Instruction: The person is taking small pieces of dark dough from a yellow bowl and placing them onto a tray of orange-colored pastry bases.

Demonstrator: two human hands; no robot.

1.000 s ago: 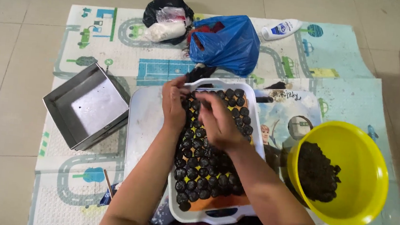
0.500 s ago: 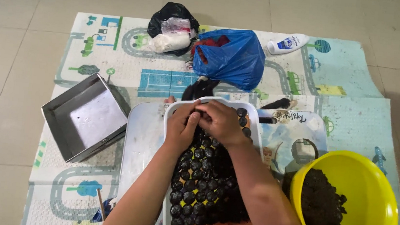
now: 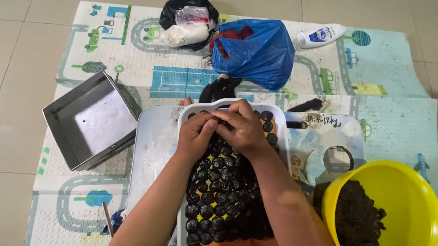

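A white plastic tray (image 3: 233, 105) lies on the play mat, packed with several small round black pots of dark soil (image 3: 216, 202). Both my hands rest over its far end. My left hand (image 3: 195, 134) and my right hand (image 3: 241, 127) meet with fingertips pinched together over the pots near the tray's top left. Whatever is between the fingers is hidden; it looks like one small pot. A yellow bowl (image 3: 422, 209) holding dark soil (image 3: 358, 217) stands to the right of the tray.
A grey metal box (image 3: 92, 120) sits open at the left. Beyond the tray lie a blue plastic bag (image 3: 257, 52), a black bag with white bundles (image 3: 186, 20) and a white bottle (image 3: 321, 35). A flat white board (image 3: 154, 143) lies under the tray's left side.
Both hands have moved toward the tray's far end and closed together over the top pots. The view has shifted, so the mat and bowl sit lower and further right.
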